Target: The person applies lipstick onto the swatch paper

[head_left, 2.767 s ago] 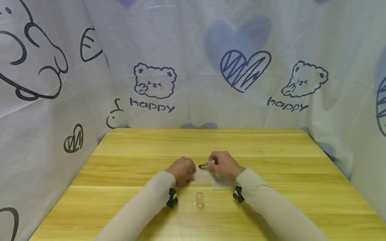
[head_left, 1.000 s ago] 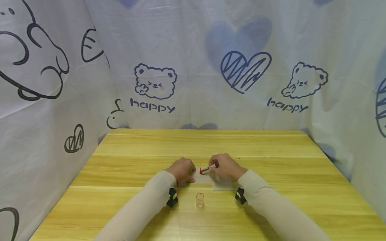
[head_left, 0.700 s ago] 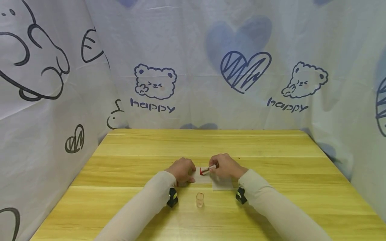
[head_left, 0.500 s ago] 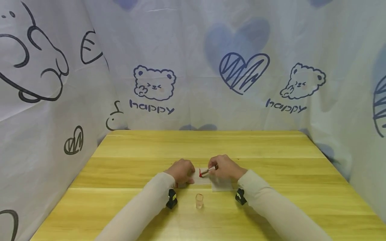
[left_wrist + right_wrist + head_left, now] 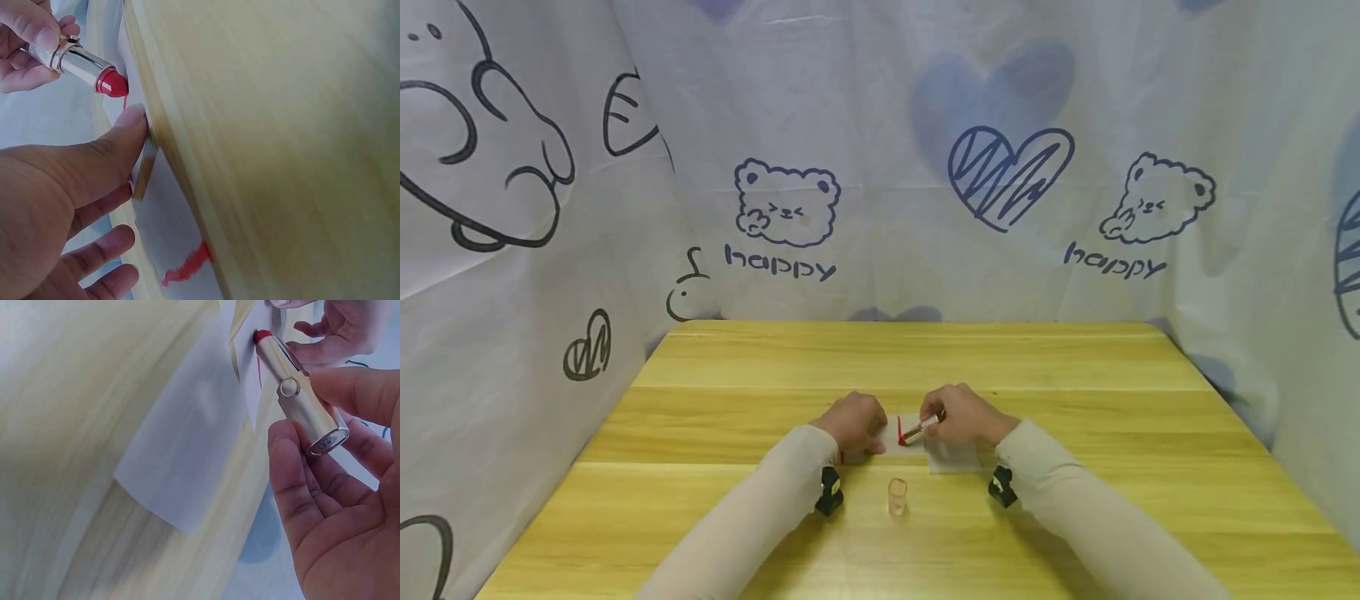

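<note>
1. Here's the lipstick (image 5: 304, 406), just below and right of the head view's centre, red tip at the lower end of a red line (image 5: 899, 427) on the middle paper (image 5: 889, 439)!
2. The right hand (image 5: 964, 415) has it pinched by the barrel.
3. Over to the left hand (image 5: 853, 423): thumb pressing that paper, other fingers loose.
4. Right of centre, a blank paper (image 5: 953, 457); partly behind the left hand, a red-smeared paper (image 5: 172, 215).
5. Lower centre, a clear cap (image 5: 897, 497) stands on the wooden table (image 5: 737, 358).
</note>
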Demonstrator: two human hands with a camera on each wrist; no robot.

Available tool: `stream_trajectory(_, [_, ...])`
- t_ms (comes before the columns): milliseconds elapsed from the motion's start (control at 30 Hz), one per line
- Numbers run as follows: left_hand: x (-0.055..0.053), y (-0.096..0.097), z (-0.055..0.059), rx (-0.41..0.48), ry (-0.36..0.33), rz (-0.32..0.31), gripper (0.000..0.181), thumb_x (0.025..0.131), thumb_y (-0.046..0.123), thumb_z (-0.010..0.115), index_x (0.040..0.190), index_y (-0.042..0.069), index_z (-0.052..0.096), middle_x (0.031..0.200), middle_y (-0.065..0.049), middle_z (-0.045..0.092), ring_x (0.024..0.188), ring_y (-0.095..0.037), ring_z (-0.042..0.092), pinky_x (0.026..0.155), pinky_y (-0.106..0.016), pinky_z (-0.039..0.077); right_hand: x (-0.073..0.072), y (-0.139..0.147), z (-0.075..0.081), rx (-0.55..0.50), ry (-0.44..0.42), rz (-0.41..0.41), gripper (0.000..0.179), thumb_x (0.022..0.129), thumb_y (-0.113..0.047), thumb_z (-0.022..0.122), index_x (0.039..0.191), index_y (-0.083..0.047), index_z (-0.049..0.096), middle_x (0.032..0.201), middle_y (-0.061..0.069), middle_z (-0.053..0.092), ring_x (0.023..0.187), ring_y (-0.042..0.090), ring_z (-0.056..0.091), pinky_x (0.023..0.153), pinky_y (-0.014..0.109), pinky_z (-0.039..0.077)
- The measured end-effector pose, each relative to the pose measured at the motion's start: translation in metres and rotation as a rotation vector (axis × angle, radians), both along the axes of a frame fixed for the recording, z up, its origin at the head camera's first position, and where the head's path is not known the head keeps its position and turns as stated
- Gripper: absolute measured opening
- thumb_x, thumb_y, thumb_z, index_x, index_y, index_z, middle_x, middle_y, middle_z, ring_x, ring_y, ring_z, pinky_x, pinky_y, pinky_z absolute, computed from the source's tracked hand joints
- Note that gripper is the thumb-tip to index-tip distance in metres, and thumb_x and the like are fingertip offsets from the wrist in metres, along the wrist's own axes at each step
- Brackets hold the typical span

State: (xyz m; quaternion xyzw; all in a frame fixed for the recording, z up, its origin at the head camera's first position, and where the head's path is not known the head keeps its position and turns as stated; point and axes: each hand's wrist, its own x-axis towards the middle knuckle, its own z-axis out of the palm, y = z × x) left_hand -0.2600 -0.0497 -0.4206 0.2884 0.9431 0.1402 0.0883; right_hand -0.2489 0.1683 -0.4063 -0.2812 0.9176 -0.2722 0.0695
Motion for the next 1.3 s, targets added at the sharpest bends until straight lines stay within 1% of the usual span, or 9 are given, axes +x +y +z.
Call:
stream_trajectory(267, [-0.0006, 0.0005, -0.0015, -0.004, 0.007, 0.002, 0.037, 0.078, 0.026, 0.084, 0.108, 0.007, 0.074, 0.109, -0.005, 0.07, 0.101, -0.024, 0.062, 0.088, -0.038, 0.05, 0.0019, 0.001, 0.0016, -0.003, -0.014, 0.016, 0.007, 0.084, -0.006, 0.074, 0.083, -0.01, 0.067, 0.075, -0.007, 0.064, 0.065, 0.009, 0.054, 0.06, 0.027, 0.047])
stream_trajectory(500, [-0.0039, 0.0014, -0.0033, -0.007, 0.028, -0.017, 0.035, 0.077, 0.026, 0.084, 0.105, 0.007, 0.075, 0.103, -0.003, 0.071, 0.092, -0.019, 0.062, 0.081, -0.035, 0.051, 0.0037, 0.0015, 0.0037, 0.01, -0.025, 0.027, 0.007, 0.085, -0.006, 0.073, 0.083, -0.01, 0.068, 0.073, -0.007, 0.063, 0.065, 0.01, 0.053, 0.06, 0.027, 0.046])
stream_trajectory(767, [-0.0011, 0.0014, -0.0023, 0.016, -0.01, 0.006, 0.037, 0.076, 0.024, 0.085, 0.107, 0.005, 0.074, 0.107, -0.007, 0.07, 0.101, -0.024, 0.063, 0.088, -0.038, 0.05, 0.0029, 0.0023, 0.0022, 0.01, -0.023, 0.074, 0.005, 0.084, -0.005, 0.072, 0.086, -0.009, 0.069, 0.074, -0.009, 0.063, 0.065, 0.008, 0.054, 0.061, 0.026, 0.047])
stream_trajectory(833, [-0.0012, 0.0019, -0.0017, 0.026, -0.006, 0.001, 0.037, 0.076, 0.023, 0.085, 0.106, 0.005, 0.074, 0.106, -0.007, 0.07, 0.099, -0.023, 0.063, 0.087, -0.038, 0.051, 0.0029, 0.0024, 0.0025, 0.009, -0.019, 0.073, 0.005, 0.084, -0.005, 0.072, 0.085, -0.009, 0.069, 0.074, -0.009, 0.063, 0.065, 0.008, 0.054, 0.061, 0.026, 0.047])
stream_trajectory(900, [-0.0019, 0.002, -0.0017, 0.025, 0.005, -0.012, 0.036, 0.076, 0.024, 0.085, 0.105, 0.005, 0.075, 0.103, -0.006, 0.07, 0.094, -0.021, 0.063, 0.083, -0.036, 0.051, 0.003, 0.0028, 0.0027, 0.007, -0.018, 0.072, 0.005, 0.084, -0.005, 0.072, 0.085, -0.009, 0.069, 0.073, -0.009, 0.062, 0.064, 0.008, 0.053, 0.059, 0.026, 0.046])
stream_trajectory(1000, [-0.0031, 0.0022, -0.0022, 0.008, 0.014, -0.021, 0.035, 0.076, 0.025, 0.084, 0.104, 0.007, 0.075, 0.1, -0.003, 0.07, 0.089, -0.018, 0.062, 0.077, -0.034, 0.051, 0.0033, 0.0035, 0.0033, 0.007, -0.021, 0.073, 0.004, 0.084, -0.006, 0.072, 0.086, -0.009, 0.069, 0.072, -0.009, 0.061, 0.062, 0.008, 0.052, 0.057, 0.026, 0.045])
stream_trajectory(1067, [-0.0039, 0.0022, -0.003, -0.003, 0.015, -0.02, 0.035, 0.076, 0.027, 0.084, 0.104, 0.008, 0.075, 0.1, -0.002, 0.07, 0.088, -0.017, 0.062, 0.076, -0.034, 0.051, 0.0035, 0.0036, 0.0039, 0.006, -0.023, 0.077, 0.004, 0.083, -0.006, 0.071, 0.086, -0.008, 0.069, 0.072, -0.009, 0.06, 0.061, 0.008, 0.051, 0.056, 0.025, 0.044])
stream_trajectory(1300, [-0.0024, 0.0013, -0.0038, 0.0, -0.004, -0.002, 0.037, 0.077, 0.027, 0.083, 0.107, 0.007, 0.074, 0.107, -0.005, 0.07, 0.098, -0.022, 0.063, 0.083, -0.036, 0.052, 0.0038, 0.0029, 0.0053, 0.013, -0.007, 0.104, 0.004, 0.083, -0.005, 0.07, 0.087, -0.007, 0.069, 0.072, -0.009, 0.06, 0.061, 0.007, 0.05, 0.056, 0.024, 0.044])
